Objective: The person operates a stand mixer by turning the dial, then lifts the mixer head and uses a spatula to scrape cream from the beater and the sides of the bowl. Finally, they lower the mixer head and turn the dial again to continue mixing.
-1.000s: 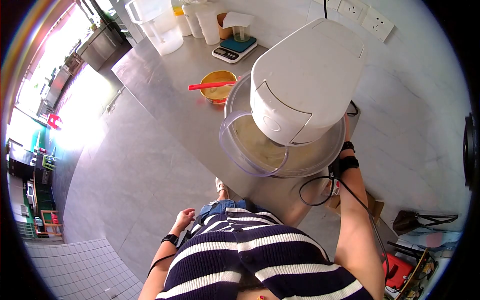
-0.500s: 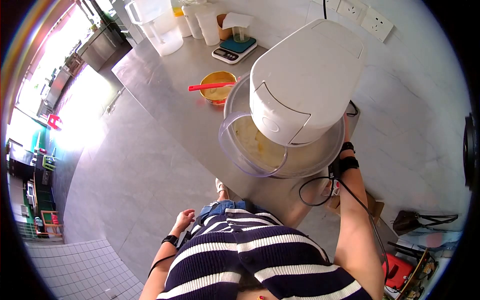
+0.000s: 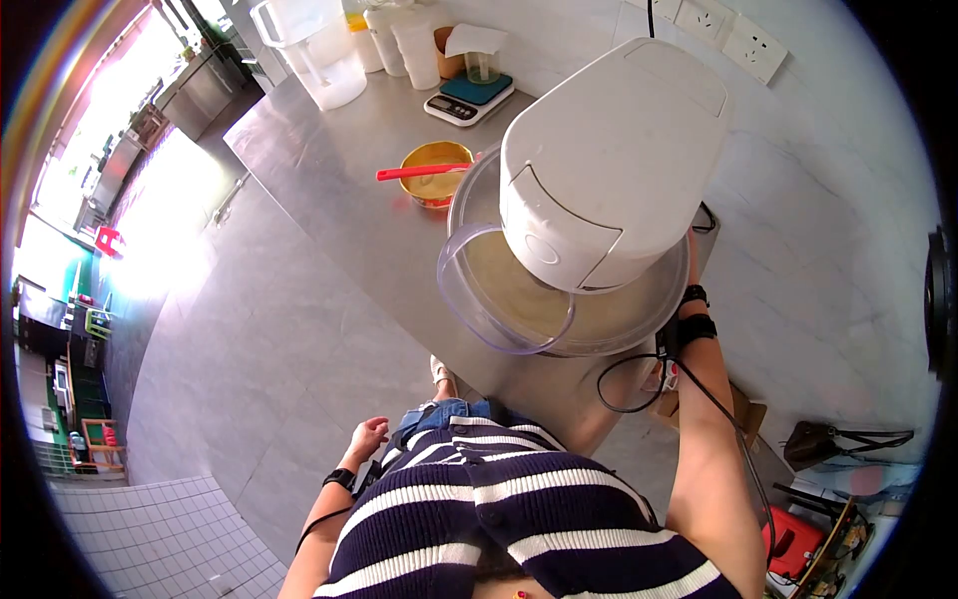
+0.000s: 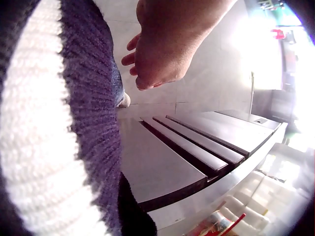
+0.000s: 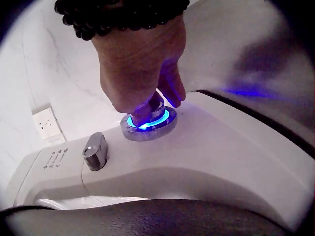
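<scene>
A white stand mixer (image 3: 619, 150) stands on the steel table with a bowl of pale yellow batter (image 3: 504, 285) under its head. A clear splash guard with a pouring chute (image 3: 448, 285) covers the bowl. In the right wrist view my right hand (image 5: 140, 73) grips a chrome control knob (image 5: 147, 132) ringed in blue light on the mixer's side. A smaller chrome lever (image 5: 95, 151) sits beside the knob. The head view hides most of this hand behind the bowl. My left hand (image 3: 369, 435) hangs by my hip, fingers loosely curled, holding nothing.
Left of the mixer, a yellow bowl (image 3: 435, 152) has a red-handled utensil (image 3: 424, 172) across it. Farther back are a kitchen scale (image 3: 469, 97) and a clear pitcher (image 3: 324, 60). A black cable (image 3: 601, 384) loops beside my right forearm.
The surface of the batter looks different from frame to frame; yellow streaks seen half a second ago have blended in. Both hands stay where they were.
</scene>
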Demonstrator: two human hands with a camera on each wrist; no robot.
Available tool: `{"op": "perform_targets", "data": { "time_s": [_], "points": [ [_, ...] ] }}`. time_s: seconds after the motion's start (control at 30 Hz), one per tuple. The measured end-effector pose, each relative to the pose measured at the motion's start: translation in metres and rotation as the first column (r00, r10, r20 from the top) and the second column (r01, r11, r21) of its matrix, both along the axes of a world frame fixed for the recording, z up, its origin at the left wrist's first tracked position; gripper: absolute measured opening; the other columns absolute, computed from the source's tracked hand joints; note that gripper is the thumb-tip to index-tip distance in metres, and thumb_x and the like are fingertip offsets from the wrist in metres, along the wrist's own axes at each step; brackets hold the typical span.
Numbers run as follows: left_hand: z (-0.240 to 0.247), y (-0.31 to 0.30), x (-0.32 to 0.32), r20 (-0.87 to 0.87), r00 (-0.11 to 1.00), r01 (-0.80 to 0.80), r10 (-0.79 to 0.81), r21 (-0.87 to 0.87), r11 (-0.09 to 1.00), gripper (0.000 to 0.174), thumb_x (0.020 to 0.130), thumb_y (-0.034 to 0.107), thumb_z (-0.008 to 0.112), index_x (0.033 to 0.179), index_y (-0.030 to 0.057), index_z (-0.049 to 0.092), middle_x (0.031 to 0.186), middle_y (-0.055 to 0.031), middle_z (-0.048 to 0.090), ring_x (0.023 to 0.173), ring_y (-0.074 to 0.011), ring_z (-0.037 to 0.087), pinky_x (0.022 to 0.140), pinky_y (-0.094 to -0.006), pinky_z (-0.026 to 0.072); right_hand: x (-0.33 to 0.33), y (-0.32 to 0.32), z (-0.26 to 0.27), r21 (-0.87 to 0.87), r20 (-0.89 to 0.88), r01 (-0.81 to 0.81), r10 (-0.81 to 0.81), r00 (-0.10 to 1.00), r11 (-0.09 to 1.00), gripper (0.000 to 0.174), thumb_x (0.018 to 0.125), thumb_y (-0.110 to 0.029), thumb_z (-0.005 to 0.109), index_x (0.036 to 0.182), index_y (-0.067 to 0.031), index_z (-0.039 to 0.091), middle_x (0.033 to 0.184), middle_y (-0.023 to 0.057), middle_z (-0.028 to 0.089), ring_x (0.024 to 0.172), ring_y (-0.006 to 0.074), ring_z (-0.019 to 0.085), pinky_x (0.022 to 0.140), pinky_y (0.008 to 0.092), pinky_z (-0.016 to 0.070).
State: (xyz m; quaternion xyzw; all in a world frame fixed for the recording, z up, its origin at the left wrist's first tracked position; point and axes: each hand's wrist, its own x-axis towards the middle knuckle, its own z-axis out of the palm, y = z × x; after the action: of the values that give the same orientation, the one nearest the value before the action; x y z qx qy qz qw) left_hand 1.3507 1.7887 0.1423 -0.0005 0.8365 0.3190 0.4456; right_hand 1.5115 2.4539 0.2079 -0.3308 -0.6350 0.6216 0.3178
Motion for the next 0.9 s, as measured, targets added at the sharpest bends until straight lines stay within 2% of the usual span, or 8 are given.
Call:
{"op": "perform_targets", "data": {
  "time_s": [0.17,0.5,0.7,0.9],
  "points": [
    [0.001,0.0,0.001,0.005,1.0,0.002,-0.002,-0.007,1.0,0.034,0.086,0.02,0.05,0.113,0.0001,0.055,0.096,-0.0119,0.063,0.074,-0.0175,0.063,0.063,-0.0281,0.0487,0.0,0.0,0.001,0.064,0.029,0.004,-0.006,1.0,0.998,0.051,0.084,-0.015,0.059,0.129,-0.009,0.039,0.119,0.0139,0.049,0.101,0.0219,0.052,0.084,0.0323,0.045],
    [-0.002,-0.001,0.001,0.01,1.0,0.001,-0.001,-0.014,1.0,0.034,0.086,0.02,0.05,0.113,0.0008,0.055,0.096,-0.0117,0.063,0.075,-0.0179,0.063,0.064,-0.0285,0.0491,0.001,-0.005,0.007,-0.019,0.011,0.019,-0.018,1.0,1.0,0.047,0.085,-0.014,0.056,0.129,-0.0092,0.04,0.121,0.0143,0.047,0.102,0.0215,0.05,0.084,0.0313,0.0455],
    [0.002,0.002,0.002,0.001,1.0,-0.021,0.021,-0.003,1.0,0.035,0.085,0.02,0.051,0.113,-0.0004,0.055,0.096,-0.0125,0.063,0.074,-0.0174,0.062,0.065,-0.0282,0.0496,0.002,-0.008,0.014,0.037,0.046,0.009,-0.011,0.999,0.999,0.046,0.086,-0.016,0.055,0.129,-0.0079,0.04,0.122,0.0155,0.048,0.103,0.022,0.051,0.084,0.0315,0.0453],
    [0.003,0.003,0.003,0.007,1.0,-0.024,0.024,-0.006,1.0,0.034,0.085,0.019,0.05,0.112,-0.0012,0.056,0.095,-0.0126,0.063,0.072,-0.0168,0.062,0.064,-0.0282,0.0498,0.0,0.004,-0.003,-0.014,0.006,0.021,-0.021,1.0,1.0,0.046,0.087,-0.017,0.054,0.129,-0.0068,0.039,0.122,0.0164,0.047,0.102,0.0229,0.051,0.085,0.032,0.045]
  ]
}}
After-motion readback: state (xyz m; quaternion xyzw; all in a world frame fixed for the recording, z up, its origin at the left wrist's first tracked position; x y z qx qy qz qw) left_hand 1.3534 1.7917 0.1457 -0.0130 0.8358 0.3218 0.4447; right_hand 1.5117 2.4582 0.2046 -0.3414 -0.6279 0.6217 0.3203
